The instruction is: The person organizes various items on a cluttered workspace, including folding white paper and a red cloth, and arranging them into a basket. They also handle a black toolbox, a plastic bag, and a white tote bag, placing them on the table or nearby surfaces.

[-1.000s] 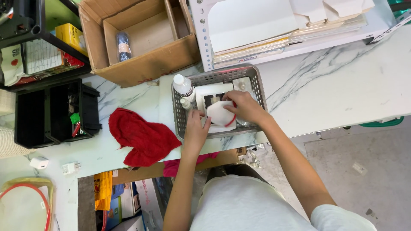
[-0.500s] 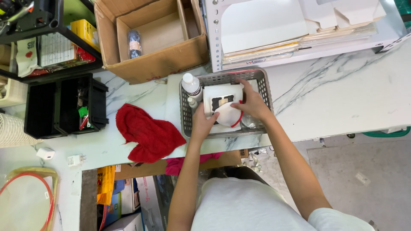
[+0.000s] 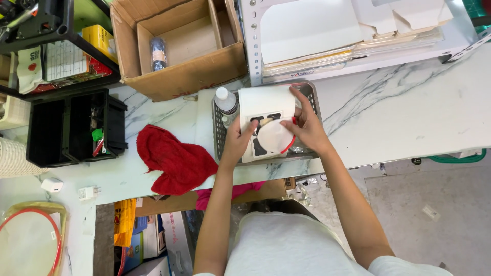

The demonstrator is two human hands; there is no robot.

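Over a grey plastic basket (image 3: 219, 138) on the marble counter, both hands hold a white sheet (image 3: 266, 105) with black shapes printed on it. My left hand (image 3: 236, 143) pinches the sheet's left edge. My right hand (image 3: 305, 128) grips its right side together with a round white pad with a red rim (image 3: 273, 139) lying on the sheet. A small white bottle with a white cap (image 3: 225, 101) stands in the basket's far left corner.
A red cloth (image 3: 176, 161) lies left of the basket. An open cardboard box (image 3: 179, 46) sits behind it, a black bin (image 3: 71, 128) at left. White card sheets are stacked on a shelf (image 3: 348, 36) at the back. Two small white chargers (image 3: 69, 188) lie near the counter's front left.
The white sheet has come up out of the basket and now shows wider and flatter between the hands. The view has shifted a little to the right.
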